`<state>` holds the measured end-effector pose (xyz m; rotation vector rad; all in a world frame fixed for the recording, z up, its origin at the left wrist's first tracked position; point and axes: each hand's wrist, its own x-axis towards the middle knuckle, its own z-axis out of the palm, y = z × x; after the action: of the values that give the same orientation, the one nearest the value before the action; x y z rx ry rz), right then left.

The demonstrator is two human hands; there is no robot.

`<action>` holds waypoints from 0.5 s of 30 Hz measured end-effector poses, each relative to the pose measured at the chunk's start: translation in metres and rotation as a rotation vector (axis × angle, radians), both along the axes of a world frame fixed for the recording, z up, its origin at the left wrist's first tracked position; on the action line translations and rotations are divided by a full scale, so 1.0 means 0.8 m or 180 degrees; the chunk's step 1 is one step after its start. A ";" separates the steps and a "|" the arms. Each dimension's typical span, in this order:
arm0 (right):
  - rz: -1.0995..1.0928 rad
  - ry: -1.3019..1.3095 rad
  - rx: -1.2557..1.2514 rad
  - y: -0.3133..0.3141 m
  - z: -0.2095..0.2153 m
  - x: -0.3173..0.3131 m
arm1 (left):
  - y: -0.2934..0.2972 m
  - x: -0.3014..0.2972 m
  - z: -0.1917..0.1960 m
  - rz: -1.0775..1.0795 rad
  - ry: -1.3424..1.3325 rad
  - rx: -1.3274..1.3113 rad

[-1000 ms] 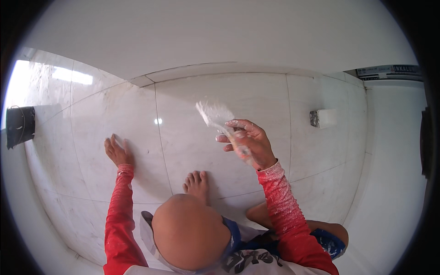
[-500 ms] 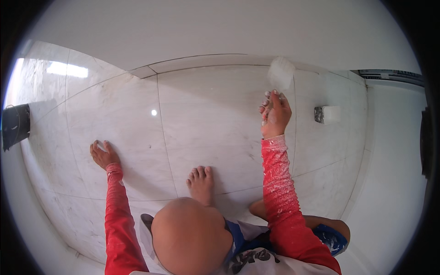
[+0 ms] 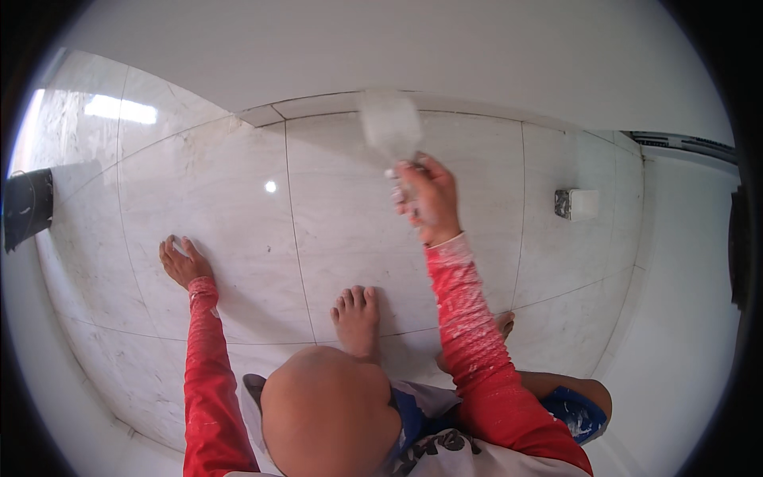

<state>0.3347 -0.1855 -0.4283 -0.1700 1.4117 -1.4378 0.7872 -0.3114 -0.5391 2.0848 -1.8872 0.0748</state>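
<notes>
My right hand [image 3: 427, 199] is closed around the handle of a flat, whitish hand tool [image 3: 390, 126]. The tool's broad head is smeared by motion, so I cannot tell whether it is a brush or a putty knife. It points away from me, over the foot of the white wall [image 3: 445, 63]; whether it touches the wall is unclear. My left hand [image 3: 185, 261] has its fingers apart and holds nothing, low over or resting on the pale tiled floor [image 3: 214, 191]. White specks cover the right sleeve.
A small white container [image 3: 578, 204] with a dark, smeared side stands on the floor to the right. A black bucket [image 3: 29, 208] is at the far left. My bare foot [image 3: 357, 319] is planted between the hands. White walls close in on both sides.
My right hand has swept left along the foot of the wall with the whitish tool. The left hand has hardly moved; the view has shifted slightly.
</notes>
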 end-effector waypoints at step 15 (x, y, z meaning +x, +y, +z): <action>-0.1366 -0.0275 -0.0666 -0.047 -0.009 0.032 | -0.002 0.004 -0.003 0.0092 0.0004 0.0007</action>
<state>0.3600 -0.2232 -0.4351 0.0688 1.2724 -1.9230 0.7904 -0.3132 -0.5415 2.1135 -1.8574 0.0783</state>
